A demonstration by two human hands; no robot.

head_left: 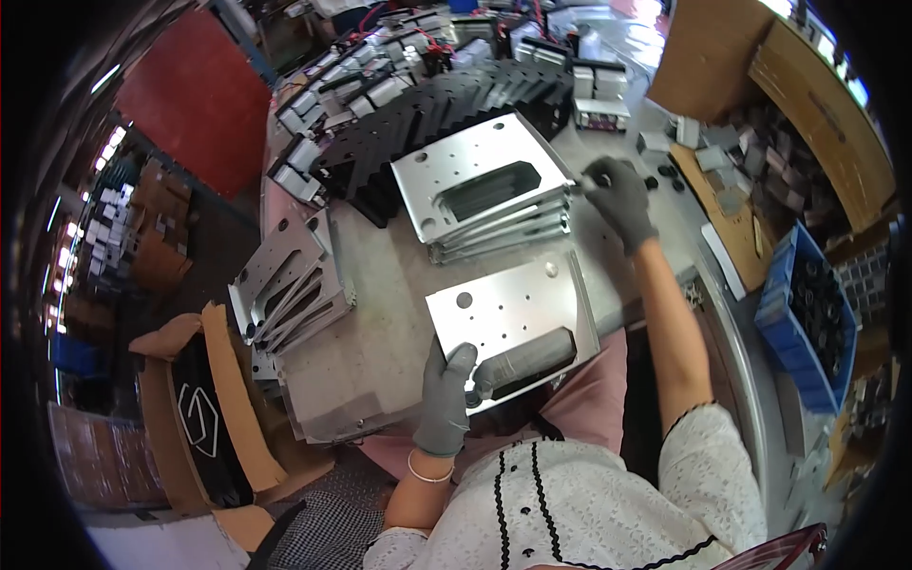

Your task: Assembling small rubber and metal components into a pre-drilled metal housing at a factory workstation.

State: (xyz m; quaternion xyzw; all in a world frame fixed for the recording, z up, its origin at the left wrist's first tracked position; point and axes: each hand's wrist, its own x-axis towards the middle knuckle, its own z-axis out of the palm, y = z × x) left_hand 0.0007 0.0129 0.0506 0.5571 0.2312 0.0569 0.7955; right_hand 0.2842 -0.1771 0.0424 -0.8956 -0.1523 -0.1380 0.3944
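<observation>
While the grey worktable [399, 275] carries stacked plates, we note our gloved left hand [446, 399] clamped on the near edge of a punched metal plate [513, 313] lying before us. Our right hand [617, 195] pinches something small, unidentifiable, beside the plate stack [489, 190]. Risk, in our judgement: the overhanging plate could tip off if the grip slackens. The blue bin [807, 318] holds dark small parts; the cardboard box [788, 123] holds grey blocks.

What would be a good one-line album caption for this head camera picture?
Gloved left hand grips a punched metal plate at the bench edge while the right hand reaches to a stack of plates.
</observation>
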